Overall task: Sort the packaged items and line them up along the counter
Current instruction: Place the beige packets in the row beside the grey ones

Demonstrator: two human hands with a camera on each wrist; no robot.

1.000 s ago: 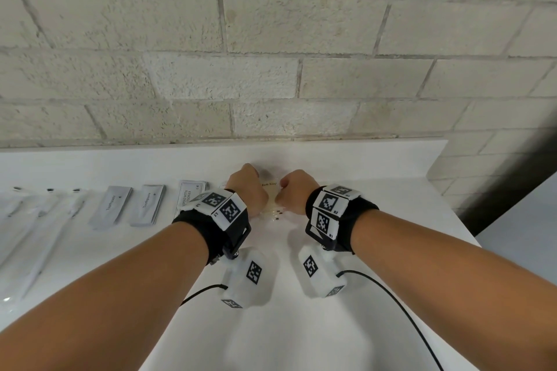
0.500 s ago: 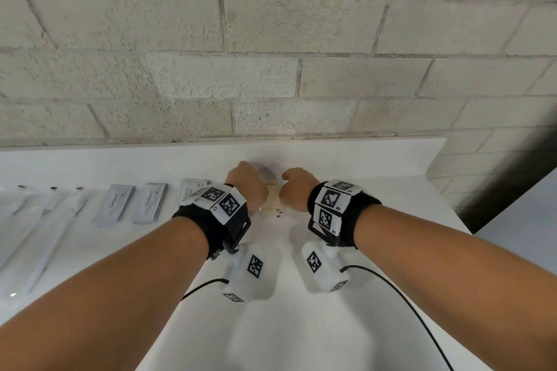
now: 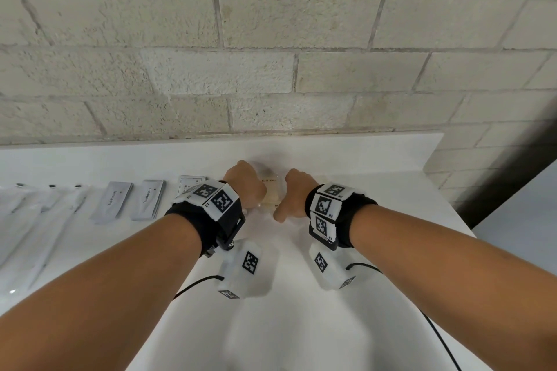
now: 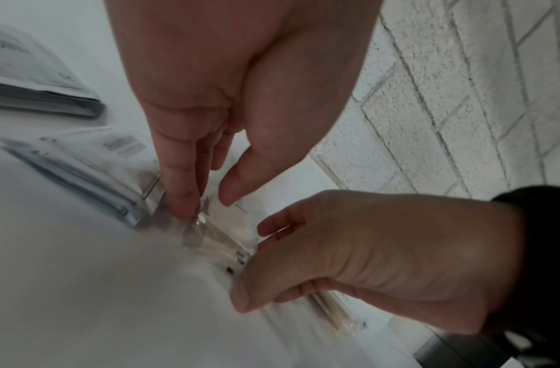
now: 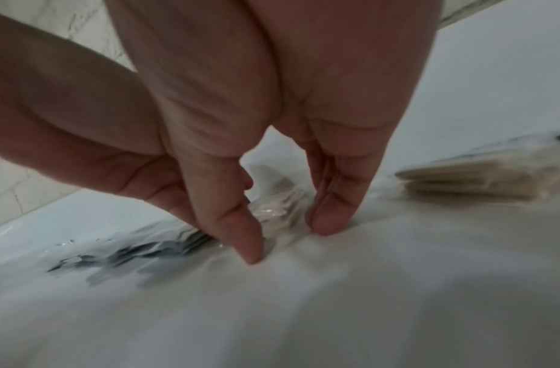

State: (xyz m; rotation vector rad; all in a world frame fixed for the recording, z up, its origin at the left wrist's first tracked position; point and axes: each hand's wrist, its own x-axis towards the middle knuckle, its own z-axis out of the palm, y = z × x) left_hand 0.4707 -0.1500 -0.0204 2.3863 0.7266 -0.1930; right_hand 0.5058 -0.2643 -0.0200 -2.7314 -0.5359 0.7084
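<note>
A clear packet (image 3: pixel 271 191) with beige contents and a small printed label lies on the white counter (image 3: pixel 376 199) near the wall. My left hand (image 3: pixel 245 187) is at its left side and my right hand (image 3: pixel 294 196) at its right. In the left wrist view, the left fingertips (image 4: pixel 184 206) press the packet's (image 4: pixel 223 239) crinkled edge, with the thumb on top. In the right wrist view, the right thumb and a finger (image 5: pixel 329 219) straddle the packet's (image 5: pixel 275 211) end, tips down on the counter.
Left of the hands lie a printed white packet (image 3: pixel 188 187), two grey toothpaste sachets (image 3: pixel 111 202), and long clear-wrapped items (image 3: pixel 30 220). More beige packets (image 5: pixel 467 179) sit to the right. The block wall (image 3: pixel 271 69) is behind. The counter ends at the right (image 3: pixel 458 214).
Both hands have stayed on the clear packet and slid a little toward the wall. The right thumb now points down to the counter.
</note>
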